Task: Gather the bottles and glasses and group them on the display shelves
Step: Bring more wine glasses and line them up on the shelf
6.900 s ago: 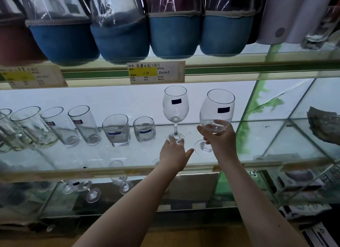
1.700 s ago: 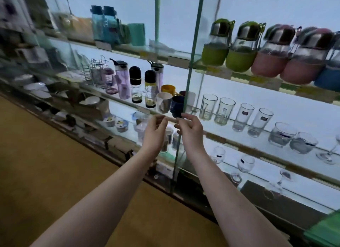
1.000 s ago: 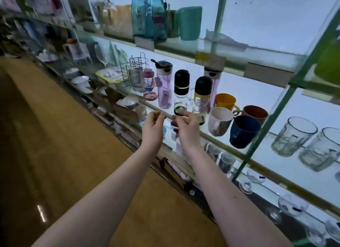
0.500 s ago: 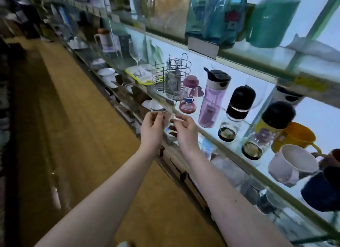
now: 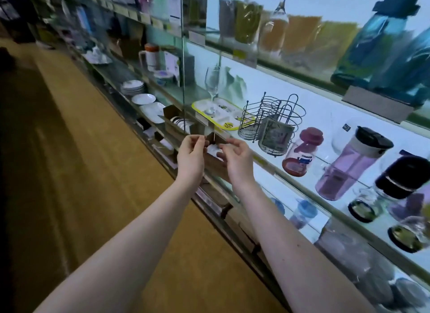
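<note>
just beyond the wire rack (image 5: 272, 121), a stemmed glass (image 5: 212, 86) stands on the yellow tray (image 5: 222, 114). left hand (image 5: 191, 156) and right hand (image 5: 237, 160) half-curled, empty. fragile, slippery; grip stem.

Open floor (image 5: 69, 173) to the left, free of clutter. Along the middle shelf (image 5: 263, 160), a crowded row: wine glass (image 5: 212, 84) standing on a yellow tray (image 5: 232, 124), then wire rack (image 5: 272, 124) just beside it, then pink bottle (image 5: 302, 154) and purple bottle (image 5: 349, 168). Little passing room between these. Perhaps a glass divider (image 5: 182, 56) upright left of the wine glass.
</note>
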A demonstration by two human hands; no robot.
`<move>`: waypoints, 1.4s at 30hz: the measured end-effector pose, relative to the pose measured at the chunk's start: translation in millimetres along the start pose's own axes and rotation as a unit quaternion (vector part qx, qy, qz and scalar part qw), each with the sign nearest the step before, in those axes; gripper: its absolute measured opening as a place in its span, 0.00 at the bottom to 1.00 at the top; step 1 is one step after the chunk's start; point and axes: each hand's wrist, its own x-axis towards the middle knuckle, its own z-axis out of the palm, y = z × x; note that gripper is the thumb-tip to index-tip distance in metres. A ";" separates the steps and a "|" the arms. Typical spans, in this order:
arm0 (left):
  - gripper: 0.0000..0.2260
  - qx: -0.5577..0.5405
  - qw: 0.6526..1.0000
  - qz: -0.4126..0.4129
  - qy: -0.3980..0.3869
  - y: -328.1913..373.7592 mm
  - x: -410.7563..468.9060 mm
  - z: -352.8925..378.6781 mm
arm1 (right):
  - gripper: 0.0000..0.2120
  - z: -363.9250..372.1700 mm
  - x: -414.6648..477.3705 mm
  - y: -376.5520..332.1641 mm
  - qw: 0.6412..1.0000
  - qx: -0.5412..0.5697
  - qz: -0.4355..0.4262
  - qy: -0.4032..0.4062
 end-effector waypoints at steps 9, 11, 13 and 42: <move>0.07 0.005 0.999 -0.021 -0.037 -15.0 95.8 -16.4 | 0.06 52.0 81.4 6.8 0.998 0.044 0.002 0.035; 0.07 0.006 0.999 -0.026 -0.041 -19.7 121.5 -15.9 | 0.07 64.3 105.9 10.7 0.997 0.070 0.010 0.036; 0.06 0.010 0.999 -0.030 -0.044 -24.5 155.0 -12.2 | 0.08 78.4 135.9 13.9 0.994 0.101 0.021 0.037; 0.12 0.090 0.956 -0.061 -0.272 -55.0 435.2 61.8 | 0.43 170.7 370.5 38.6 0.965 0.156 0.078 0.196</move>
